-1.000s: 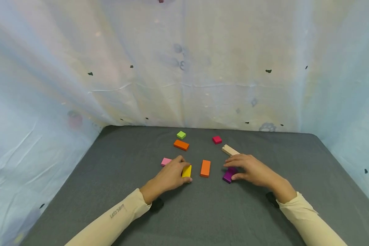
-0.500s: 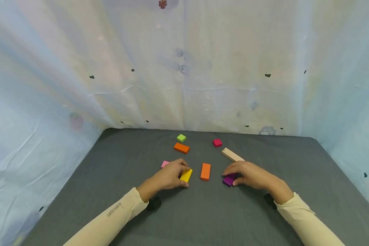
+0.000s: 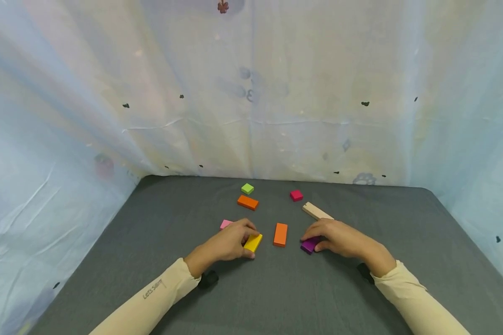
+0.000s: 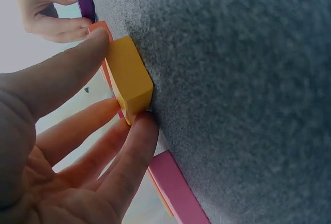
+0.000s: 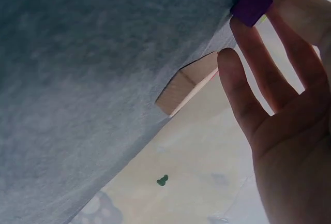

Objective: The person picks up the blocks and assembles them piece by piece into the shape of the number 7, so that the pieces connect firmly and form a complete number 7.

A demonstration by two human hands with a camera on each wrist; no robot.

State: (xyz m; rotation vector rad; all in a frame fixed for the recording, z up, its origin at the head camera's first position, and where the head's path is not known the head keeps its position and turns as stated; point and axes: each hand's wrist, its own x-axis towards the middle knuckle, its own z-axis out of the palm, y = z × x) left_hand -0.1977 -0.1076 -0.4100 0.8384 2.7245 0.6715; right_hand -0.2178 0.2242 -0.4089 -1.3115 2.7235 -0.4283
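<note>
My left hand (image 3: 228,240) pinches a yellow block (image 3: 253,243) between thumb and fingers. In the left wrist view the yellow block (image 4: 128,71) lies at the grey cloth, thumb on one side and fingertips on the other. To the right, my right hand (image 3: 343,238) holds a purple block (image 3: 309,245) by its sides. The right wrist view has that purple block (image 5: 252,2) at its top edge, partly cut off. Between the two hands lies an orange block (image 3: 280,234), untouched. A pink block (image 3: 226,224) is partly hidden behind my left hand.
Farther back on the grey table (image 3: 251,298) are another orange block (image 3: 248,202), a green block (image 3: 247,188) and a red block (image 3: 296,195). A plain wooden block (image 3: 316,211) lies just beyond my right hand. A patterned curtain (image 3: 251,139) hangs behind the table.
The yellow block has turned in my left hand, its near end swinging left. My right hand has drawn the purple block slightly left. The head view has tilted up a little.
</note>
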